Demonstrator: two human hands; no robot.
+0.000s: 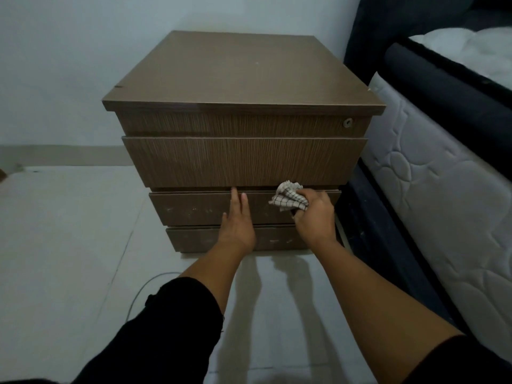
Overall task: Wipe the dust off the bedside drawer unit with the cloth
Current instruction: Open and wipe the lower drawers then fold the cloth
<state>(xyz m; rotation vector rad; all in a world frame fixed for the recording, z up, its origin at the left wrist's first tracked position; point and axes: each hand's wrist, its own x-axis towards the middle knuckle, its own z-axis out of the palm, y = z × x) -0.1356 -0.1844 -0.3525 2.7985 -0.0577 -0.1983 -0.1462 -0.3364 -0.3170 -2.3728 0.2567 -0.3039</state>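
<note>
The brown wooden bedside drawer unit [238, 79] stands against the wall, with several drawer fronts facing me. My right hand [314, 217] grips a crumpled checked cloth [288, 196] and presses it against the third drawer front [194, 207], near its right end. My left hand [238, 221] lies flat on the same drawer front, fingers reaching up to the gap under the drawer above. Pale smudges mark the lower two drawer fronts. A round keyhole [347, 122] sits at the top right of the unit.
A bed with a quilted white mattress [432, 173] and dark frame [371, 234] stands close on the right. Pale tiled floor [69, 231] lies to the left and in front. A thin cable [144, 284] curves across the floor near my left arm.
</note>
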